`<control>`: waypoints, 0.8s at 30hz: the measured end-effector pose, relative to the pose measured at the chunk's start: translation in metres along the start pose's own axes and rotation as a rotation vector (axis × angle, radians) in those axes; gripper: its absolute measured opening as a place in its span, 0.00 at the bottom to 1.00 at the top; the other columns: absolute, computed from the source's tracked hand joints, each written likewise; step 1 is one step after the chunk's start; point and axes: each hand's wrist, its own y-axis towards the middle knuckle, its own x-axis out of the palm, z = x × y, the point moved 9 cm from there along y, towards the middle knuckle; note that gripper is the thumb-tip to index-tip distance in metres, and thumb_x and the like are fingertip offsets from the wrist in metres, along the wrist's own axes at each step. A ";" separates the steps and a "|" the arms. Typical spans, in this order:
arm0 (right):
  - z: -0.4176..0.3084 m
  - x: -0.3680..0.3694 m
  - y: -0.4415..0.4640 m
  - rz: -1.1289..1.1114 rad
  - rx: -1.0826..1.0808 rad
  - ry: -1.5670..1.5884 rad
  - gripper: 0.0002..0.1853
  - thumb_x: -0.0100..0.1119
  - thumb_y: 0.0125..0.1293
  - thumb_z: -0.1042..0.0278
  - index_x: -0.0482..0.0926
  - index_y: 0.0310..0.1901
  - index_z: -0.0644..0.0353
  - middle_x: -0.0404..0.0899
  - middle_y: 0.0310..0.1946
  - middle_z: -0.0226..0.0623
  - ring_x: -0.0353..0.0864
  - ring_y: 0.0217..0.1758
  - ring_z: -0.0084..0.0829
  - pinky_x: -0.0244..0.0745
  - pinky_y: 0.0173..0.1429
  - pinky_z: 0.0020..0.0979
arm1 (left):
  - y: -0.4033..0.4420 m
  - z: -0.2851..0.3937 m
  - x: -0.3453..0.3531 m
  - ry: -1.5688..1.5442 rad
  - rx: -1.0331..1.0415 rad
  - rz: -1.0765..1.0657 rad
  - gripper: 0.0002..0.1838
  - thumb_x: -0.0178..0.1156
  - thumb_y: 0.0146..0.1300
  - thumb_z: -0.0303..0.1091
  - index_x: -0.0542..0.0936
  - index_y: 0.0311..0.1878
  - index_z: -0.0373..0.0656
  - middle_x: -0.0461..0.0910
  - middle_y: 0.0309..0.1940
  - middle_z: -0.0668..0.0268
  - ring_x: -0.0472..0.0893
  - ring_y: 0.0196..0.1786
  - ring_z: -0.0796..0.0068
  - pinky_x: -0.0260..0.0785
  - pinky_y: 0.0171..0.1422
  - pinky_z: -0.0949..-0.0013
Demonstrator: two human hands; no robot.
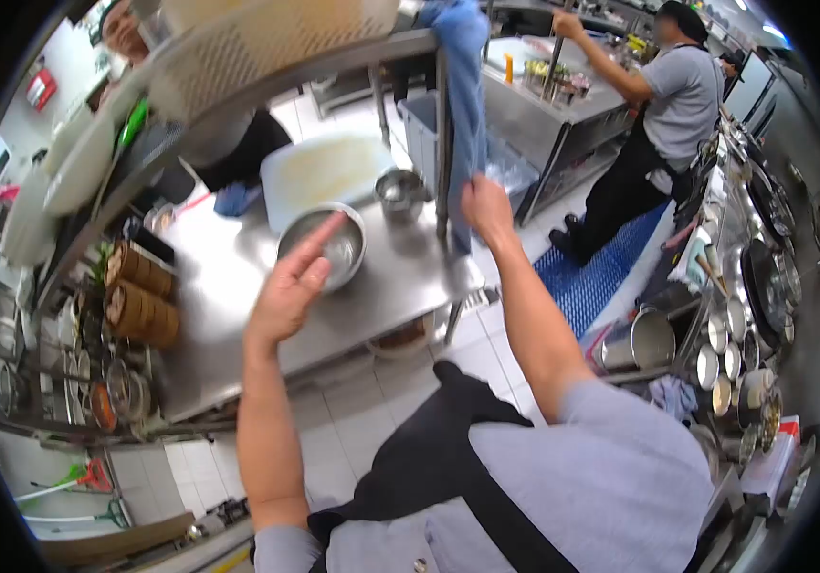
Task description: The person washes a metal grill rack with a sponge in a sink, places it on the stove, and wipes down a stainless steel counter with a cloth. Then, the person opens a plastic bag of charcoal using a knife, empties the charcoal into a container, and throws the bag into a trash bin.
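My left hand (pixel 286 294) is held over the near edge of a metal bowl (pixel 360 234) on the steel table (pixel 229 329). Its fingers are stretched out and nothing is in them; whether it touches the bowl I cannot tell. A long blue cloth (pixel 462 86) hangs from the shelf corner beside a metal post. Against its lower part, my right hand (pixel 488 207) is closed, fingers curled on the fabric. Behind the bowl lies a pale cutting board (pixel 319 172) with a yellowish stain. A smaller metal pot (pixel 400 191) stands to its right.
Bamboo steamers (pixel 141 296) are stacked at the table's left. Overhead, a shelf rail (pixel 305 67) carries a perforated plastic basket (pixel 238 57). A co-worker (pixel 668 124) stands on a blue mat (pixel 582 277) at the right, near a stove (pixel 763 277) with pans. Another person is partly visible behind the shelf.
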 end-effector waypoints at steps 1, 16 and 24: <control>0.009 -0.009 0.004 -0.001 -0.157 0.069 0.12 0.52 0.64 0.64 0.80 0.31 0.63 0.82 0.36 0.57 0.80 0.45 0.59 0.75 0.51 0.51 | 0.033 -0.017 0.009 -0.021 0.063 -0.033 0.31 0.53 0.74 0.50 0.66 0.74 0.42 0.69 0.72 0.65 0.69 0.71 0.71 0.59 0.73 0.67; 0.074 -0.104 0.020 0.348 -0.433 0.334 0.19 0.54 0.68 0.55 0.80 0.48 0.64 0.82 0.46 0.49 0.79 0.53 0.46 0.69 0.60 0.44 | 0.272 -0.277 0.276 -0.647 -0.238 -0.325 0.32 0.54 0.73 0.49 0.64 0.74 0.43 0.67 0.71 0.64 0.66 0.72 0.68 0.58 0.76 0.66; 0.093 -0.114 0.113 0.462 -0.042 0.657 0.23 0.49 0.73 0.49 0.81 0.40 0.64 0.81 0.35 0.39 0.81 0.36 0.34 0.77 0.42 0.36 | 0.321 -0.042 0.265 -0.302 0.237 -0.045 0.19 0.57 0.71 0.43 0.78 0.57 0.39 0.78 0.58 0.56 0.76 0.59 0.66 0.67 0.66 0.61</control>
